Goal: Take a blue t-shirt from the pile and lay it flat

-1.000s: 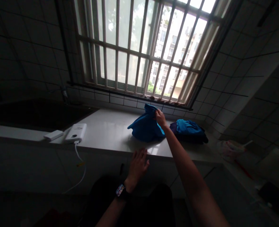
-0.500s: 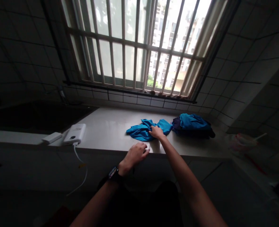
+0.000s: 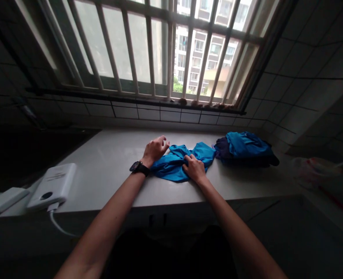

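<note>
Viewing: head camera, looking forward and down at a white counter below a barred window.

Left hand: fingers loosely curled and holding nothing, resting at the cloth's upper left edge, with a black watch on the wrist. In this dim light, it is hard to tell whether the fingertips touch the cloth.

Right hand: closed on a raised fold at the middle of the cloth, fingers pinching down into it.

Blue cloth: lying on the counter between both hands, spread out and narrowed at the middle where it is bunched, possibly a shirt.

Step in hand: straightening the spread cloth with both hands on or at it, judging from how they lie.

Next move calls for: freeing the pinched fold and flattening the bunched middle, with the left hand open to take the far edge.

Around the hands: a stack of blue and dark clothes sits just right of the cloth, nearly touching it. A white power bank with a white cable lies well left, beside a white box. A hazy plastic bag sits far right.
</note>
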Demonstrator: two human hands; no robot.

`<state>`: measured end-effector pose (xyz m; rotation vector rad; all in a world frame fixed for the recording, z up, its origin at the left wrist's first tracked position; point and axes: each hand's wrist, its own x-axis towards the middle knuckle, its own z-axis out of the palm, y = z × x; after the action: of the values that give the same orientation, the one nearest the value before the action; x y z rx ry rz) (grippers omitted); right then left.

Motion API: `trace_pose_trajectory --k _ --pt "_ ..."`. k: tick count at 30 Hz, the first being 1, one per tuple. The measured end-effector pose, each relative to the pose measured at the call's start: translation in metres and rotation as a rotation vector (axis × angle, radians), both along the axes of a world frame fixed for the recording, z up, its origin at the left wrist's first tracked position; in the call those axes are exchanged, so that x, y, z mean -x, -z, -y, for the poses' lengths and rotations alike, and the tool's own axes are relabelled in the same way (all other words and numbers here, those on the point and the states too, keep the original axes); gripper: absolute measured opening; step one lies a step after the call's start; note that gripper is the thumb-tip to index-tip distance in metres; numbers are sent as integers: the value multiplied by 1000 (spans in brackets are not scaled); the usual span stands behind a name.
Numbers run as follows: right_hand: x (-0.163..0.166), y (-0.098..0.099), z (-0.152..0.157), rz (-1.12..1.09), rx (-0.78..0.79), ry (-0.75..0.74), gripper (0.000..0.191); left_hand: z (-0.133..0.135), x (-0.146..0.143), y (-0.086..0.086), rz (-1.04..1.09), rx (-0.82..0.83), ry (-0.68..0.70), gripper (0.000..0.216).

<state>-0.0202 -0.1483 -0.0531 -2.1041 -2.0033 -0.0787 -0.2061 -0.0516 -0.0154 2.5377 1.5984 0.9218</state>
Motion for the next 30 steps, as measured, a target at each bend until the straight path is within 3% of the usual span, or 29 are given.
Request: trace_pose_trajectory --k 5,8,10,13,15,17,21,23,27,30 --pt "4 8 0 -25 -3 31 32 -4 -8 17 -42 -72 175 42" --pt "-1 -2 -8 -141 20 11 28 -3 -9 20 -62 -8 240 47" --pt "-11 -18 -20 -376 144 -113 24 -5 -7 23 34 89 257 46" --pt "-28 -38 -42 -936 304 -289 20 -8 -3 27 360 285 317 41" --pt "-34 -42 -52 -1265 289 -324 19 -9 0 28 573 394 375 41" --pt "-35 -37 -58 -1458 260 -347 20 -9 1 27 712 504 469 44" --pt "-33 -21 -63 -1531 177 -329 27 -5 0 23 802 829 734 46" --pt "-34 -16 -69 -1525 133 -264 22 -2 1 21 793 953 784 42" --pt "-39 -14 -82 -1511 12 -48 12 2 4 20 831 1137 750 36" --pt "-38 -17 -78 -1498 66 -157 39 0 4 22 1017 1103 635 33"
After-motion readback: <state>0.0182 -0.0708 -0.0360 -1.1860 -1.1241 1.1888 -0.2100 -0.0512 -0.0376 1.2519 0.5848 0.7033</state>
